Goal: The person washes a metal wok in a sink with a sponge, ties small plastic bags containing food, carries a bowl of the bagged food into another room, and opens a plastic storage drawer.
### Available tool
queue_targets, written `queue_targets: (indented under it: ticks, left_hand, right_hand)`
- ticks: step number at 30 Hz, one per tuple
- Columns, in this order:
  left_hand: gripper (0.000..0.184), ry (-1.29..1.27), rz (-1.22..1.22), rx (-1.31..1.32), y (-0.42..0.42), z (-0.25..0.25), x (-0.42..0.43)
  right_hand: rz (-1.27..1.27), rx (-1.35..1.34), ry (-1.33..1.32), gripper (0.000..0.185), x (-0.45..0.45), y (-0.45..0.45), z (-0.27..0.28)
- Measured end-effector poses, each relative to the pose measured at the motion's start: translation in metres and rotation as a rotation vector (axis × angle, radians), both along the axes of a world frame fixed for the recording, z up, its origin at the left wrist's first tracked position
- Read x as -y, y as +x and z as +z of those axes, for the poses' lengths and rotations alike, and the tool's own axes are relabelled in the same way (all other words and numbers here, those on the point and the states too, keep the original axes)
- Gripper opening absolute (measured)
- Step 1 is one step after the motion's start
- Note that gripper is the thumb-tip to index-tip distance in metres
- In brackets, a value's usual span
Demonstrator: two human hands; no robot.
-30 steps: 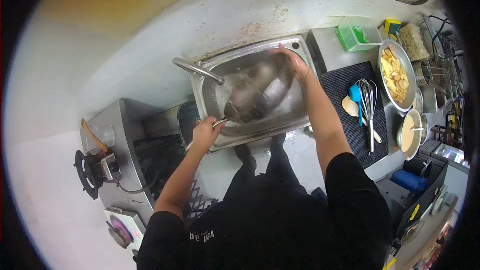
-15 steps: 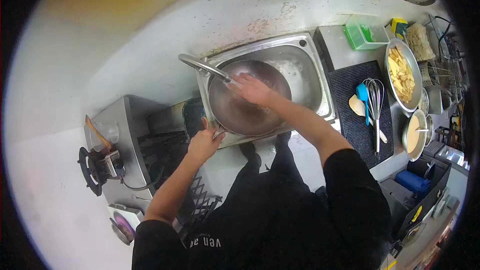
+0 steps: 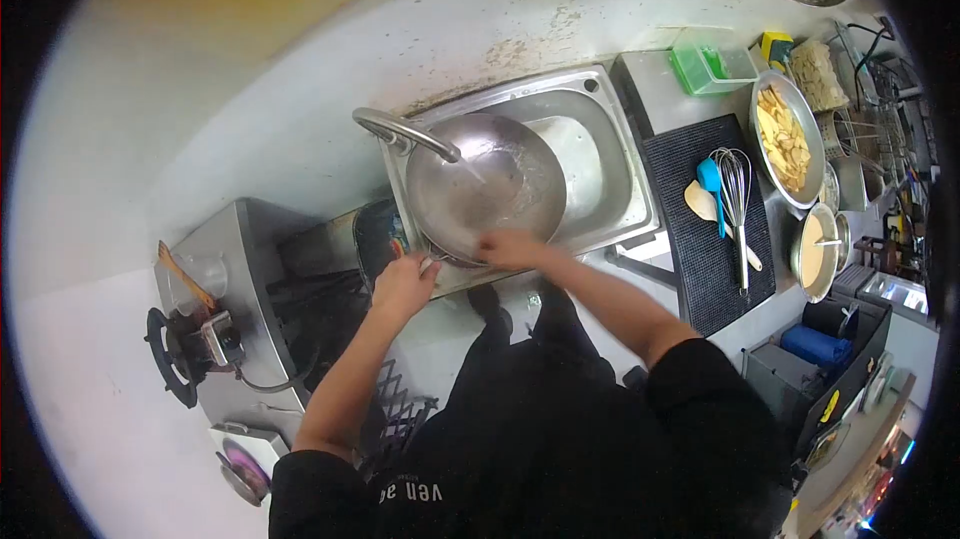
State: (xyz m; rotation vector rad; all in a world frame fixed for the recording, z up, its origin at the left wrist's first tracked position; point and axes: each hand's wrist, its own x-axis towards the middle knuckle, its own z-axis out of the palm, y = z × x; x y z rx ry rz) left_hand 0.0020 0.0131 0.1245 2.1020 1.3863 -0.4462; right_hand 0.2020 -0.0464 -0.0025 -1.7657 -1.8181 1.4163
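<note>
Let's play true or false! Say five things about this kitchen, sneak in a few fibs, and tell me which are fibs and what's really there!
1. The tap reaches over the wok. True.
2. The whisk lies on the black mat. True.
3. The left hand is holding the whisk. False: it is at the wok's handle.
4. The blue utensil is inside the wok. False: it is on the black mat, beside the whisk.
5. The big metal bowl has yellowish slices in it. True.

upside-down letters [image 3: 411, 492] on the black shirt [image 3: 560, 439] read "ven a", the rest unclear.
</note>
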Motion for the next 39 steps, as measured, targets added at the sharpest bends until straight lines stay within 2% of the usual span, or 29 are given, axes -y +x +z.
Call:
queue_targets:
  ticks: [1, 3, 5, 7, 8, 9, 10, 12, 14, 16, 17, 19, 20, 21, 22, 23, 24, 25, 26, 27, 28, 29, 30, 32, 33, 34, 35, 37, 39]
  left_hand:
    - [0.034, -0.001, 0.008, 0.016, -0.002, 0.000, 0.003]
    - [0.035, -0.020, -0.008, 0.035, -0.002, 0.001, 0.010]
    - [0.036, -0.027, -0.010, 0.057, 0.004, 0.000, 0.019]
    - [0.038, 0.027, -0.043, 0.138, 0.016, -0.005, 0.032]
    - [0.038, 0.035, -0.047, 0.138, 0.020, -0.013, 0.032]
    - [0.039, 0.008, -0.023, 0.175, 0.020, -0.028, 0.033]
    - [0.039, -0.035, 0.001, 0.209, 0.015, -0.043, 0.038]
    - [0.040, -0.005, -0.021, 0.294, 0.017, -0.063, 0.039]
    - [0.040, -0.279, 0.105, 0.425, 0.027, -0.066, 0.039]
    - [0.039, -0.387, 0.205, 0.461, 0.048, -0.043, 0.046]
    - [0.039, -0.492, 0.293, 0.477, 0.056, -0.034, 0.050]
    - [0.038, -0.567, 0.321, 0.530, 0.062, -0.037, 0.058]
    - [0.037, -0.636, 0.355, 0.578, 0.065, -0.038, 0.060]
    - [0.037, -0.633, 0.343, 0.586, 0.068, -0.041, 0.063]
    - [0.039, -0.723, 0.459, 0.658, 0.070, -0.043, 0.067]
    - [0.041, -0.818, 0.579, 0.726, 0.070, -0.046, 0.073]
    - [0.041, -0.828, 0.571, 0.728, 0.072, -0.043, 0.075]
    - [0.037, -0.930, 0.715, 0.785, 0.076, -0.036, 0.076]
    - [0.033, -1.035, 0.858, 0.834, 0.080, -0.032, 0.078]
    - [0.033, -1.076, 0.908, 0.860, 0.084, -0.034, 0.081]
    - [0.033, -1.095, 0.890, 0.855, 0.083, -0.041, 0.086]
    - [0.033, -1.271, 0.922, 1.006, 0.081, -0.047, 0.090]
    - [0.034, -1.444, 0.949, 1.160, 0.081, -0.055, 0.090]
    - [0.034, -1.437, 0.929, 1.173, 0.082, -0.064, 0.090]
    - [0.034, -1.456, 1.072, 1.129, 0.086, -0.062, 0.096]
    - [0.034, -1.468, 1.214, 1.089, 0.090, -0.062, 0.100]
    - [0.035, -1.535, 1.065, 1.212, 0.090, -0.070, 0.108]
    - [0.034, -1.577, 1.039, 1.265, 0.091, -0.070, 0.119]
    - [0.037, -1.684, 0.959, 1.359, 0.082, -0.065, 0.126]
  right_hand:
    - [0.088, 0.171, -0.070, 0.033, 0.009, 0.031, -0.018]
    - [-0.208, 0.465, 0.100, 0.029, 0.000, 0.081, -0.065]
    - [-0.584, 0.366, 0.142, 0.030, -0.055, 0.090, -0.064]
    - [-0.511, 0.306, 0.387, 0.035, -0.098, 0.063, -0.065]
    - [-0.425, 0.104, 0.217, 0.036, -0.100, 0.040, -0.033]
    - [-0.462, -0.152, 0.212, 0.031, -0.094, 0.019, -0.008]
    - [-0.472, -0.153, 0.198, 0.031, -0.073, 0.010, 0.008]
    - [-0.162, 0.135, 0.385, 0.022, -0.045, 0.004, 0.042]
    - [-0.561, 0.218, 0.581, 0.015, 0.006, 0.017, 0.080]
    - [-0.732, 0.082, 0.630, 0.015, 0.042, 0.020, 0.132]
    - [-0.730, 0.094, 0.635, 0.015, 0.048, 0.014, 0.141]
    - [-0.815, 0.142, 0.461, 0.022, 0.057, 0.000, 0.154]
    - [-0.820, 0.152, 0.472, 0.022, 0.061, -0.002, 0.155]
    - [-0.849, 0.254, 0.687, 0.029, 0.063, -0.004, 0.153]
    - [-0.871, 0.358, 0.900, 0.035, 0.067, -0.007, 0.148]
    - [-0.874, 0.366, 0.900, 0.035, 0.076, -0.013, 0.137]
    - [-0.968, 0.411, 0.654, 0.041, 0.089, -0.020, 0.121]
    - [-1.057, 0.453, 0.403, 0.046, 0.098, -0.025, 0.106]
    - [-1.072, 0.469, 0.399, 0.046, 0.098, -0.028, 0.092]
    - [-1.170, -0.206, -0.076, 0.047, 0.089, -0.028, 0.079]
    - [-1.146, -0.895, -0.549, 0.049, 0.080, -0.027, 0.082]
    - [-1.193, -1.005, -0.643, 0.044, 0.073, -0.017, 0.087]
    - [-1.206, -1.002, -0.624, 0.044, 0.070, -0.018, 0.089]
    - [-1.190, -0.665, -0.533, 0.044, 0.058, -0.026, 0.092]
    - [-1.213, -0.555, -0.528, 0.042, 0.054, -0.027, 0.111]
    - [-1.211, -0.555, -0.511, 0.042, 0.054, -0.022, 0.114]
    - [-1.121, -0.443, -0.499, 0.038, 0.058, -0.014, 0.115]
    - [-1.038, -0.259, -0.471, 0.033, 0.064, -0.015, 0.132]
    - [-0.979, -0.230, -0.431, 0.038, 0.070, -0.018, 0.120]
